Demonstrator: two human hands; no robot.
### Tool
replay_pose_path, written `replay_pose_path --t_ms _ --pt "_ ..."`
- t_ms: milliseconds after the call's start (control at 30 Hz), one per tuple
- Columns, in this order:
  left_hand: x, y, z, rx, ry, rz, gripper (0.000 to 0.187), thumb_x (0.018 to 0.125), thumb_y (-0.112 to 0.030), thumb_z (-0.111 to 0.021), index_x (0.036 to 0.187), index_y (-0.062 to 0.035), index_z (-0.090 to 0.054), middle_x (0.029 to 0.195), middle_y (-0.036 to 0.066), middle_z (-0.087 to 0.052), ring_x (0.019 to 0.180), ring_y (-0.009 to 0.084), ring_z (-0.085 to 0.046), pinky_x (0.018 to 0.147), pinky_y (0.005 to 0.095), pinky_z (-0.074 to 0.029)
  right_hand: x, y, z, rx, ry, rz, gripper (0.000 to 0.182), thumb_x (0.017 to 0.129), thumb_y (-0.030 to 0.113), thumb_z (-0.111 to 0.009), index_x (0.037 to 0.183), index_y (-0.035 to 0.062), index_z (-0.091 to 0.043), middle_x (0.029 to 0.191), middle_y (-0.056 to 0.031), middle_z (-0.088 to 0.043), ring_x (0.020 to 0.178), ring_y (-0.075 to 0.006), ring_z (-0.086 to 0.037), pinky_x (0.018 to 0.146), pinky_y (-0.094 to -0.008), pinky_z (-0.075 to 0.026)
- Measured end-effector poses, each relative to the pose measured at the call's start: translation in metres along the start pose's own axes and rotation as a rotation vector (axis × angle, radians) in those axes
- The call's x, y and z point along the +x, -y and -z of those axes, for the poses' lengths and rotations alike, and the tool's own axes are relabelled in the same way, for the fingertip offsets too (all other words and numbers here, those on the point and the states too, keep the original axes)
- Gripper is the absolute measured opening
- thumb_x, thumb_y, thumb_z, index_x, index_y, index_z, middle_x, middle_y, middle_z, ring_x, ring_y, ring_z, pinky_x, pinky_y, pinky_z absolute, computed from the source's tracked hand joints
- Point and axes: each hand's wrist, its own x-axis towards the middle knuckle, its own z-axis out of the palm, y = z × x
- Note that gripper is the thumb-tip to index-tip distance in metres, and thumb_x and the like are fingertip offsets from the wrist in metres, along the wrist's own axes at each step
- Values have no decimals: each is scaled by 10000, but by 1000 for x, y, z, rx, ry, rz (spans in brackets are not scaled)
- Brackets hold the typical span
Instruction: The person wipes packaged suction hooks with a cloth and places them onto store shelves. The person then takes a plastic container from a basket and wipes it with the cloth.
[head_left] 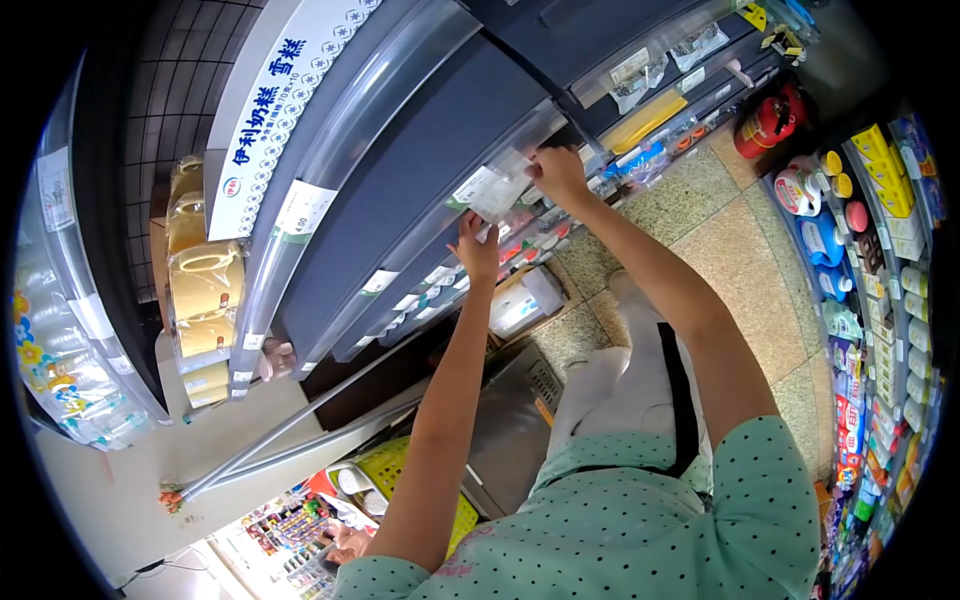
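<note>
Both hands are at the clear label rail (pixel 430 225) on the front edge of a dark grey shelf (pixel 400 170). A white paper label (pixel 497 193) lies between them at the rail. My left hand (pixel 476 248) touches the lower left edge of the label with its fingers apart. At the label's right end, my right hand (pixel 557 172) has its fingers bent together at the rail. What its fingertips pinch, if anything, is too small to tell.
A red fire extinguisher (pixel 768 128) stands on the tiled floor (pixel 740 250) at upper right. Stocked shelves (pixel 870 330) line the right side. Metal poles (pixel 300 405) and a yellow-green basket (pixel 392 465) are at lower left. Another person (pixel 348 543) shows in the background.
</note>
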Motion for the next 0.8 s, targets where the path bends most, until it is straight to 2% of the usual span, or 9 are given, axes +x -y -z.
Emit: replay_pose_path --t_ms 67,200,300,367,500,533,600,700,800 --pt "0 -7 3 22 13 24 459 815 -177 -703 1236 -130 -527 1242 11 -674 1271 271 -527 1080 734 20 -1 0 -2 -10 -4 1 123 801 182 -682 881 96 -718 808 -109 -706 859 -334 -659 903 -545 -434" --pt "7 -3 3 1 56 28 508 814 -196 -704 1276 -128 -505 1285 29 -650 1307 269 -493 1093 712 36 5 3 -1 -39 26 -4 175 801 163 -658 961 112 -703 852 -138 -702 902 -332 -659 933 -514 -415" --pt "15 1 -3 -31 -4 60 566 805 -140 -730 1318 -63 -505 1274 40 -649 1249 200 -528 1141 537 -81 20 0 -10 -22 59 -18 269 794 175 -648 1059 146 -689 941 -146 -698 955 -342 -649 1004 -544 -391" --pt "26 6 -3 -66 13 39 543 801 -144 -730 1295 -40 -532 1230 59 -660 1187 195 -553 1113 445 -199 29 -2 -20 -73 21 9 345 790 184 -647 1134 180 -670 1018 -142 -691 1014 -339 -636 1038 -563 -374" --pt "46 8 4 -212 131 91 450 800 -132 -725 1205 20 -600 1124 93 -672 1028 201 -584 960 294 -384 45 -17 -50 -54 -89 30 421 777 209 -667 1197 235 -641 1089 -106 -679 1097 -307 -609 1039 -573 -368" --pt "50 10 4 -208 129 68 421 802 -130 -724 1176 31 -615 1095 94 -671 990 201 -579 930 298 -396 45 -18 -51 -70 -104 28 432 773 218 -676 1203 236 -638 1094 -102 -678 1116 -299 -602 1044 -576 -362" --pt "54 18 4 -200 123 21 366 807 -126 -722 1118 52 -645 1038 95 -668 913 202 -569 868 307 -422 42 -17 -49 -109 -124 41 405 755 238 -703 1158 232 -658 1079 -89 -679 1119 -288 -598 1032 -567 -366" --pt "57 32 8 -101 228 52 452 837 -153 -706 1239 13 -580 1183 104 -655 1080 208 -576 948 277 -397 36 -11 -34 -167 -73 53 283 709 265 -757 984 214 -714 1023 -70 -683 1077 -284 -599 967 -522 -393" --pt "39 36 1 -83 115 -15 560 863 -207 -688 1363 -70 -475 1373 103 -571 1287 217 -501 1123 381 -259 27 -3 -11 -214 37 29 202 658 281 -802 815 180 -726 950 -62 -675 1021 -278 -596 900 -466 -400"
